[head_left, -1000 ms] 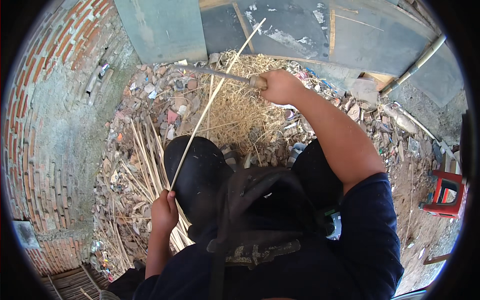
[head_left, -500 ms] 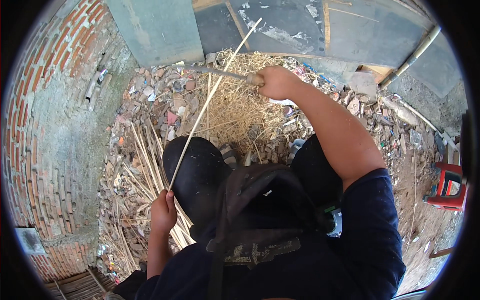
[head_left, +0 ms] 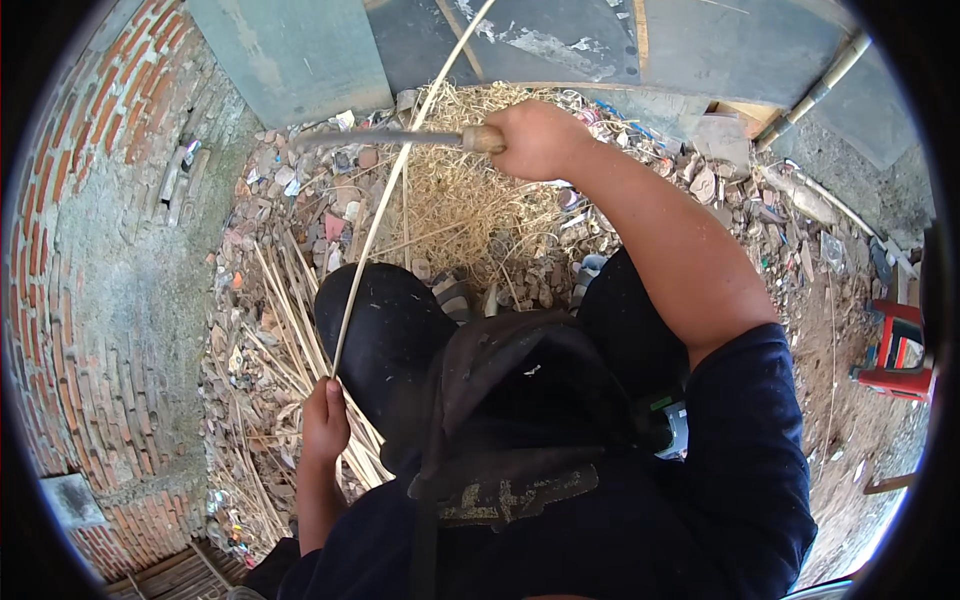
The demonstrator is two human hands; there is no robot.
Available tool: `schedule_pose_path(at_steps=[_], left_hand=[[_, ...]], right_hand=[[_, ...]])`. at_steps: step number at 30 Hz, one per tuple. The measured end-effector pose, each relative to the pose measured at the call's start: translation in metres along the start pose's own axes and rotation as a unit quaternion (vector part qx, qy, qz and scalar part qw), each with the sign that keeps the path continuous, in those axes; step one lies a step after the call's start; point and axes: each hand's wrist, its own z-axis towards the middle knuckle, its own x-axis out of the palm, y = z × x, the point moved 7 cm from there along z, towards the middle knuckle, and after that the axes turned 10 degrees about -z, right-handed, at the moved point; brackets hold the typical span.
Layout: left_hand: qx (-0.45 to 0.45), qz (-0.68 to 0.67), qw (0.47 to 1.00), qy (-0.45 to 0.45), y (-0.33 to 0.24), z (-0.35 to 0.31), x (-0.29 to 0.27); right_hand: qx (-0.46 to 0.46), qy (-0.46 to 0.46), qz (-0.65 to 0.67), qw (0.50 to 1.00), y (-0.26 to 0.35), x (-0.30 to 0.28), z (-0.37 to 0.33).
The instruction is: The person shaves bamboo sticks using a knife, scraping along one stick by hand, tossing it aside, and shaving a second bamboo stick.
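My left hand (head_left: 325,420) is closed round the lower end of a long, pale bamboo strip (head_left: 375,222), beside my left knee. The strip slants up and away to the right, past the upper edge of the view. In my right hand (head_left: 540,140) is the wooden handle of a knife (head_left: 385,137) with a long, dark blade. The blade points left and crosses the strip well above my left hand; it appears to touch it. Under the knife lies a heap of thin, curly shavings (head_left: 465,185).
More pale strips (head_left: 295,310) lie in a bundle left of my knee. Rubble (head_left: 335,200) and litter cover the ground. A brick wall (head_left: 130,270) rises on the left, grey panels (head_left: 560,45) at the back. A red plastic stool (head_left: 890,350) stands at the right.
My right hand and the knife have moved left, and the blade now lies nearly level. The strip's far end now runs beyond the upper edge. My left hand keeps its grip.
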Motion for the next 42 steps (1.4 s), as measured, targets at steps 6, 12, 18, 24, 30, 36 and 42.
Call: schedule_pose_path(at_steps=[6, 12, 18, 24, 30, 36, 42], left_hand=[[-0.032, -0.083, 0.995, 0.039, -0.003, -0.013, 0.009], [-0.031, -0.018, 0.999, 0.015, -0.009, 0.001, 0.005], [-0.014, 0.106, 0.994, -0.026, -0.009, -0.015, -0.001], [-0.002, 0.107, 0.994, -0.028, -0.019, 0.0, 0.006], [-0.017, 0.146, 0.989, -0.03, -0.014, -0.013, 0.007], [-0.003, 0.186, 0.98, -0.069, -0.026, -0.004, 0.011], [0.024, 0.171, 0.983, -0.068, -0.018, -0.016, 0.008]], right_hand=[[-0.162, 0.024, -0.103, 0.981, 0.062, 0.004, -0.029], [-0.054, 0.084, -0.006, 0.995, 0.013, 0.025, 0.002], [-0.119, 0.073, -0.088, 0.986, 0.064, 0.004, -0.022], [0.023, 0.04, -0.028, 0.999, -0.021, 0.015, 0.002], [-0.077, 0.061, -0.039, 0.994, 0.036, 0.009, -0.016], [-0.045, 0.105, -0.053, 0.992, 0.017, 0.023, -0.013], [-0.108, 0.069, -0.095, 0.987, 0.065, 0.024, -0.02]])
